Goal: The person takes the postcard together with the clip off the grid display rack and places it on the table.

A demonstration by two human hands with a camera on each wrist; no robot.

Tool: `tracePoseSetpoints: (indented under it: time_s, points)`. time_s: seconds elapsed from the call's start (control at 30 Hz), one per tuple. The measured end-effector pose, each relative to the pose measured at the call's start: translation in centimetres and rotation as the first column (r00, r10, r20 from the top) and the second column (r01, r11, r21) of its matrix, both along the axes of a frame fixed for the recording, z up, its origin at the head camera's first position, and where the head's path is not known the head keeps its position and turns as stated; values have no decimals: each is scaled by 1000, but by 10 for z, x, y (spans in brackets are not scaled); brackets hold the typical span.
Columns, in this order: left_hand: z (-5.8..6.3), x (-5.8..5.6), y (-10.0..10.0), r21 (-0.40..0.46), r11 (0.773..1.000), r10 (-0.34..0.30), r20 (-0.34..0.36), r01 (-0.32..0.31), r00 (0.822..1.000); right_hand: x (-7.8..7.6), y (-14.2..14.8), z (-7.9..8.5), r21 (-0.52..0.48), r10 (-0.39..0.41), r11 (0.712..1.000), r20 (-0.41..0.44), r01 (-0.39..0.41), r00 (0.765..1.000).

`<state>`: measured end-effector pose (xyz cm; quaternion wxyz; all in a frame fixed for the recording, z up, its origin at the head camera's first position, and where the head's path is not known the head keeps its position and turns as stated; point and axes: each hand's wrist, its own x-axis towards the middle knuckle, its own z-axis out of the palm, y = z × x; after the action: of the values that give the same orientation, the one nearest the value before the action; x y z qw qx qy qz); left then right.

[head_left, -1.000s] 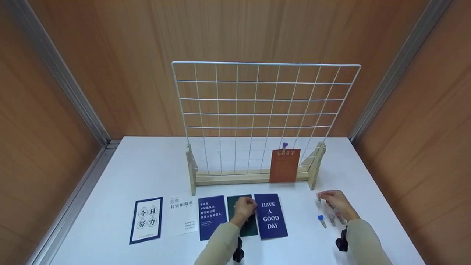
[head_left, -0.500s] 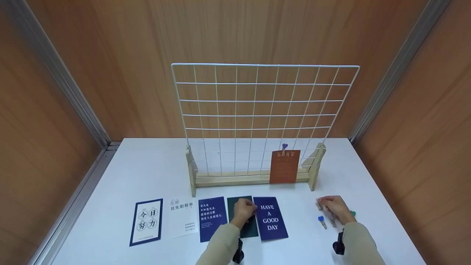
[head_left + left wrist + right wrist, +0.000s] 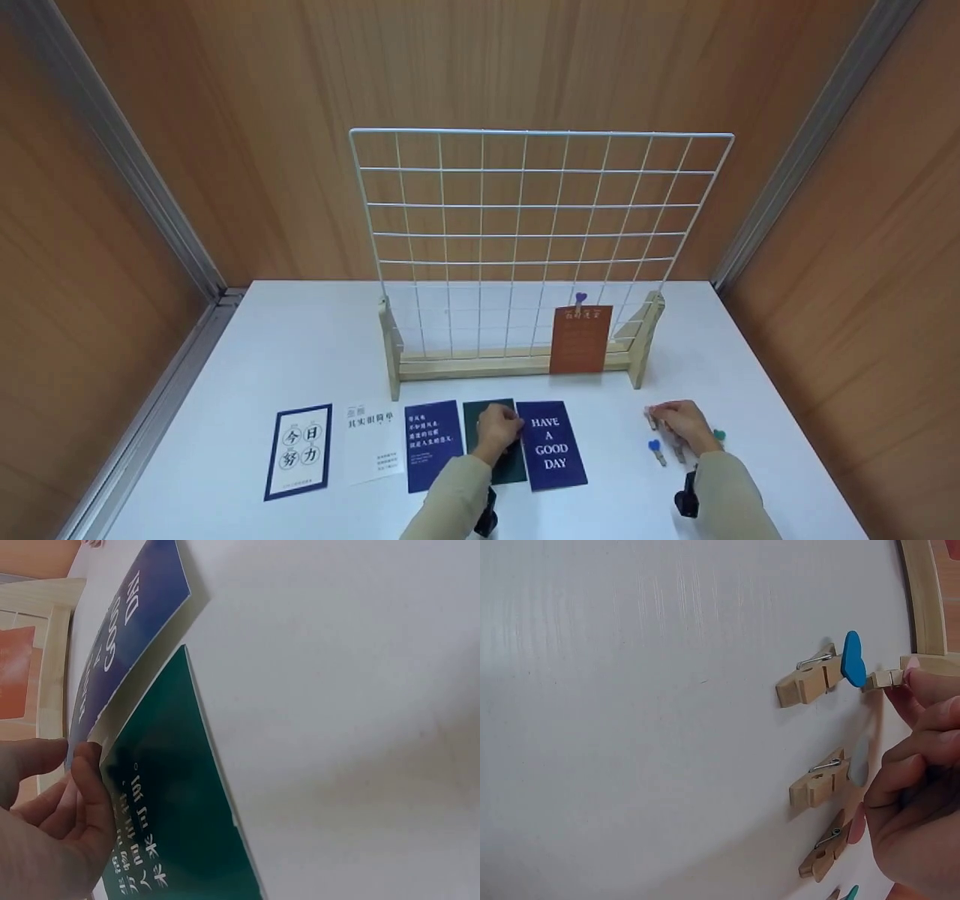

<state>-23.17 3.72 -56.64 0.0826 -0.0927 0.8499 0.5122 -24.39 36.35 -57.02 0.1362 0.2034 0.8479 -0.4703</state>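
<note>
My left hand [image 3: 497,431] reaches over the dark green card [image 3: 176,787] and pinches the left edge of the navy "HAVE A GOOD DAY" card [image 3: 553,446]. That navy card [image 3: 139,622] lies slightly raised, casting a shadow in the left wrist view. At the right, my right hand [image 3: 684,424] pinches a small wooden clothespin [image 3: 885,679] with a pink heart, largely covered by the fingertips. Near this hand lie more clothespins: one with a blue heart [image 3: 853,660], one with a white heart [image 3: 859,763], one with a pink heart [image 3: 857,823] and one with a green heart [image 3: 720,435].
Behind the cards stands a white wire grid [image 3: 517,205] on a wooden base [image 3: 472,367]. An orange card [image 3: 580,341] hangs from it by a purple-heart clothespin [image 3: 580,298]. Leftward lie another navy card [image 3: 433,446], a white card [image 3: 373,442] and a blue-bordered card [image 3: 298,452].
My right hand has come slightly nearer and left, uncovering the green-heart clothespin. The left hand keeps its place at the navy card, whose top edge has shifted slightly.
</note>
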Motion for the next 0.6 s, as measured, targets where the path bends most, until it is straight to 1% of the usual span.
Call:
tracePoseSetpoints:
  time_s: [0.17, 0.27, 0.37, 0.43, 0.5, 0.6]
  points:
    - [2, 2, -1, -42, 999, 10, -37, -12, 999, 2, 1, 2, 26, 6, 1000, 9, -7, 1000]
    - [4, 1, -3, -76, 997, 11, -103, -19, 995, 1, 2, 4, 11, 5, 1000, -36, -4, 999]
    - [7, -2, -6, -94, 995, -2, -175, -15, 985, -4, 1, 9, -38, -25, 999, -54, 23, 998]
    - [11, -6, -7, -89, 996, -17, -203, -2, 979, -9, -1, 15, -80, -45, 996, -67, 40, 997]
    - [16, -10, -8, -79, 997, -35, -223, 18, 974, -15, -3, 23, -98, -48, 994, -99, 38, 994]
    - [26, -18, -7, -76, 996, -72, -236, 55, 969, -24, -8, 36, -93, -21, 996, -197, 3, 980]
